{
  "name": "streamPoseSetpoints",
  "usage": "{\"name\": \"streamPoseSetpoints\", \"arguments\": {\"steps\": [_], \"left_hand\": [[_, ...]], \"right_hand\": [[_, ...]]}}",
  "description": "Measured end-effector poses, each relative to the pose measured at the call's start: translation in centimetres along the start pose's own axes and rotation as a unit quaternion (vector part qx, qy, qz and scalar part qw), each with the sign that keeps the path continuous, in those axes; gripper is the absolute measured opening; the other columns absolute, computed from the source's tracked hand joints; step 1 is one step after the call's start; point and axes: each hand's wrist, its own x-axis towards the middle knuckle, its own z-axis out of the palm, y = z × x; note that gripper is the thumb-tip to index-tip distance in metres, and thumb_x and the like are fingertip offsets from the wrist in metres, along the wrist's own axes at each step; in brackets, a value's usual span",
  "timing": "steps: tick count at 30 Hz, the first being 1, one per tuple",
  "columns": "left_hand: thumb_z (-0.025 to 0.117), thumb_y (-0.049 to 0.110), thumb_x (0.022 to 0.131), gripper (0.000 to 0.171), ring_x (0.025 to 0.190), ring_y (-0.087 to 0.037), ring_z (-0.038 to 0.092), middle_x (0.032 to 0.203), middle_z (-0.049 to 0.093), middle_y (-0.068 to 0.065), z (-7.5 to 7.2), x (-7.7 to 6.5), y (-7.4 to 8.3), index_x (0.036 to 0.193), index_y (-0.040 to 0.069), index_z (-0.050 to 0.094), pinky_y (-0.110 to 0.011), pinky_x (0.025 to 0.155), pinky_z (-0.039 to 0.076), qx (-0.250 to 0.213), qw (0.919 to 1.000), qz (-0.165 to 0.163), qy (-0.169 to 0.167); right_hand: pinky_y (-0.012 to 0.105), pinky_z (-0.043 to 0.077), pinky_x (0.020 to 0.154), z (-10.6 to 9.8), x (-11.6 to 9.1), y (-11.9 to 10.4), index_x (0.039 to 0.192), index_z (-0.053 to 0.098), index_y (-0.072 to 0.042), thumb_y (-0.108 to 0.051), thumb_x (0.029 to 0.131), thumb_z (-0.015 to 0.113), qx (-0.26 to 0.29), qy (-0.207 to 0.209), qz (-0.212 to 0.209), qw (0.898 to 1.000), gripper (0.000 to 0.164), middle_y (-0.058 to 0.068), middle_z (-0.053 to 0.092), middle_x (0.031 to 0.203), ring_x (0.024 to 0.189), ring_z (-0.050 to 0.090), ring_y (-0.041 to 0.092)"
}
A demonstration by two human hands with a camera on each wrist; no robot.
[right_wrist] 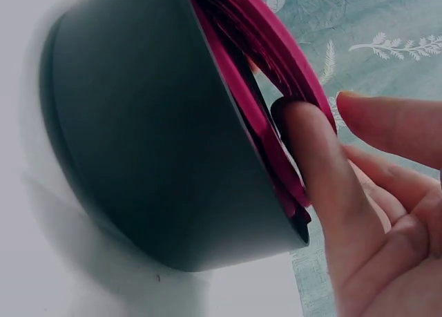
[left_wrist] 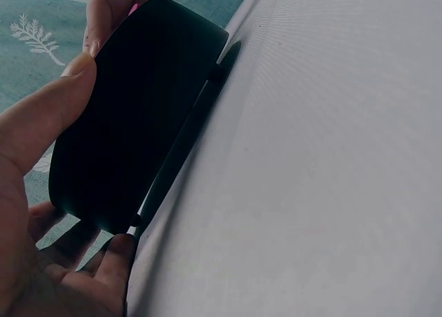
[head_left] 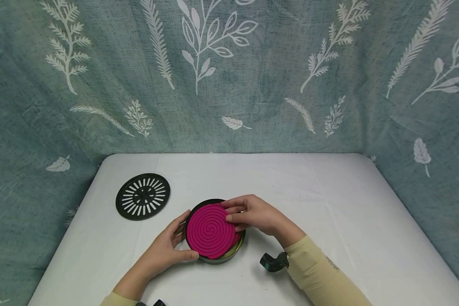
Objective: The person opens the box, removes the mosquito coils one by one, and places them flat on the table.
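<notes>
A magenta spiral mosquito coil [head_left: 210, 231] lies at the mouth of a round, dark metal tin [head_left: 216, 260], tilted up on its right side. My left hand [head_left: 164, 246] grips the tin from the left, thumb on the near rim and fingers round the far side. In the left wrist view the tin's dark wall [left_wrist: 138, 117] sits between thumb and fingers. My right hand [head_left: 256, 214] pinches the coil's right edge. As the right wrist view shows, one digit [right_wrist: 314, 134] reaches under the raised coil [right_wrist: 297, 61], and more magenta coil shows beneath, inside the tin.
A black round lid [head_left: 143, 195] with radial slots lies on the white table [head_left: 290, 182], behind and left of the tin. A patterned blue-green curtain [head_left: 267, 110] encloses the back and sides. A black wrist device [head_left: 274, 262] sticks out from the right sleeve.
</notes>
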Motion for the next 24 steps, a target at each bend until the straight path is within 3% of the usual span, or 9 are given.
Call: {"name": "streamPoseSetpoints", "arguments": {"steps": [10,24], "left_hand": [[0.096,0.022,0.063,0.113,0.141,-0.023,0.035,0.157,0.031,-0.001,-0.1,0.0,0.0,0.155,0.026,0.030,-0.022,0.113,0.035,-0.001,1.0000,-0.008,0.000],[0.096,0.023,0.062,0.116,0.141,-0.023,0.035,0.157,0.031,-0.002,0.0,0.0,0.4,0.156,0.020,0.029,-0.023,0.112,0.035,0.004,1.0000,-0.007,0.004]], "right_hand": [[0.034,0.063,0.076,-0.5,-0.1,0.8,0.138,0.054,0.002,-0.005,0.094,0.067,0.029,-0.020,0.003,0.999,0.047,0.016,0.070,0.110,0.088,0.070,0.021],[0.032,0.063,0.077,-1.0,0.0,1.3,0.139,0.053,0.003,-0.002,0.094,0.066,0.078,-0.023,-0.007,0.997,0.048,0.017,0.069,0.110,0.090,0.070,0.020]]}}
